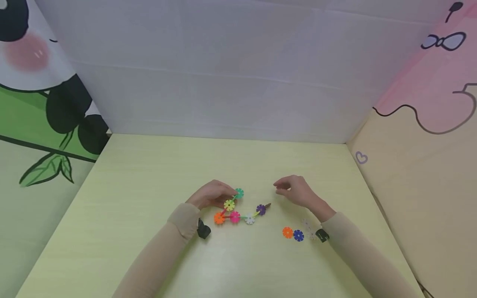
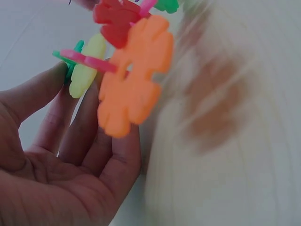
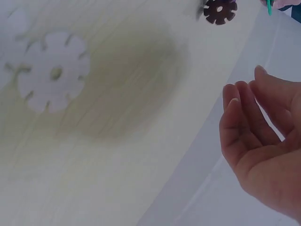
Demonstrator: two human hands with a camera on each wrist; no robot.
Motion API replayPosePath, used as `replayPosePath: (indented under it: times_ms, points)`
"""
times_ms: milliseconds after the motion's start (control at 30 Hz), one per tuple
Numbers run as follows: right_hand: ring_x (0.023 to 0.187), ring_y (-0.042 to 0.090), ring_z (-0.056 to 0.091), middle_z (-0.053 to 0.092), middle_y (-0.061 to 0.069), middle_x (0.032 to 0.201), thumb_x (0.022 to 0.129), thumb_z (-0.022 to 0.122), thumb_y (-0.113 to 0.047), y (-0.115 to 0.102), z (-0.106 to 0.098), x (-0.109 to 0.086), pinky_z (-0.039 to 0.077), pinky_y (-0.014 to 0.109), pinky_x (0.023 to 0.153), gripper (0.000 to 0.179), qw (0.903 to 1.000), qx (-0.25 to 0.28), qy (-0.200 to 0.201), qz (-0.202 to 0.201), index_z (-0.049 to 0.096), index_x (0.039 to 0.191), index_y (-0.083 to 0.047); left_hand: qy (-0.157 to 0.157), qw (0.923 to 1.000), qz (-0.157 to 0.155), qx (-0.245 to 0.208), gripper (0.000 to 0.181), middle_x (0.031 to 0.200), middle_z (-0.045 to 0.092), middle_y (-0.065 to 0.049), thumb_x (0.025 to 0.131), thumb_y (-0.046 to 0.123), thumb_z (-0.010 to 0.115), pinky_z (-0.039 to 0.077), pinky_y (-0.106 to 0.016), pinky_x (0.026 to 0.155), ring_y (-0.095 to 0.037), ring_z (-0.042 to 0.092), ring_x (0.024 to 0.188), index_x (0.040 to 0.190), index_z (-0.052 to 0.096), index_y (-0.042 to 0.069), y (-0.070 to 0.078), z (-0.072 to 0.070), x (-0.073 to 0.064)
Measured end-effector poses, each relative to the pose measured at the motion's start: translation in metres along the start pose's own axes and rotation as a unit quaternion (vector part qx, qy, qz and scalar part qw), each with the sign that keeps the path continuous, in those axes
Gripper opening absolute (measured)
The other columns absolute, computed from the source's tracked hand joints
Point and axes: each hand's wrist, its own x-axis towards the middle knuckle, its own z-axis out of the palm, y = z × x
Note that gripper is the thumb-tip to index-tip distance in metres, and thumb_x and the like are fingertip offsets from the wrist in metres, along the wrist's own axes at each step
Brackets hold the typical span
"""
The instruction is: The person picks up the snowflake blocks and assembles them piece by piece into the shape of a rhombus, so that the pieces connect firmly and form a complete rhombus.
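Observation:
A chain of slotted plastic flower discs hangs from my left hand (image 1: 215, 194), whose thumb and fingers pinch it near the green disc (image 1: 239, 193) at one end. From there it runs through a yellow disc (image 1: 229, 205), an orange disc (image 2: 131, 77), a pink disc (image 1: 234, 217), a white disc (image 1: 250, 218) and a purple disc (image 1: 261, 210). A brown disc (image 3: 220, 12) forms the other end. Smaller-looking discs, seen edge-on, link these. Right of the chain, my right hand (image 1: 296, 191) is raised over the table, fingers loosely bent, holding nothing.
Loose discs lie on the table (image 1: 130, 186) near the right forearm: an orange one (image 1: 287, 232), a blue one (image 1: 298, 235) and pale ones (image 3: 54, 70). A white panel (image 1: 223, 103) stands behind the table, with printed panels at left and right.

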Motion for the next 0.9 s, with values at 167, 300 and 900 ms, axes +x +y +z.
replayPosePath:
  times_ms: [167,300,900]
  points:
    - [0.087,0.02,0.061,0.068,0.007,0.097,0.084,0.072,-0.009,0.021,-0.016,-0.018,0.051,0.038,0.077,0.023,0.9973,-0.039,-0.052,0.035,0.07,0.106,-0.001,0.01,0.9999,-0.001,-0.002,0.028,0.082,0.067,-0.007,0.077,0.027,0.08,0.053,-0.035,0.065,-0.015,0.056,0.064,0.096,0.073,0.007,-0.001,0.0,0.001]
    - [0.083,0.017,0.058,0.066,0.002,0.091,0.08,0.077,-0.01,0.034,-0.021,-0.034,0.05,0.035,0.075,0.022,0.992,-0.056,-0.098,0.056,0.071,0.1,-0.004,0.016,0.9999,-0.001,-0.003,0.029,0.08,0.066,-0.006,0.077,0.027,0.08,0.053,-0.034,0.063,-0.015,0.054,0.063,0.096,0.074,0.006,-0.002,0.0,0.001]
    - [0.075,0.018,0.049,0.056,0.0,0.079,0.072,0.082,-0.008,0.054,-0.008,-0.076,0.046,0.034,0.068,0.022,0.9898,-0.041,-0.112,0.078,0.065,0.086,-0.008,0.022,0.9994,-0.004,-0.028,0.028,0.088,0.068,-0.008,0.079,0.023,0.078,0.052,-0.033,0.062,-0.015,0.056,0.064,0.099,0.072,0.004,-0.005,-0.002,0.003]
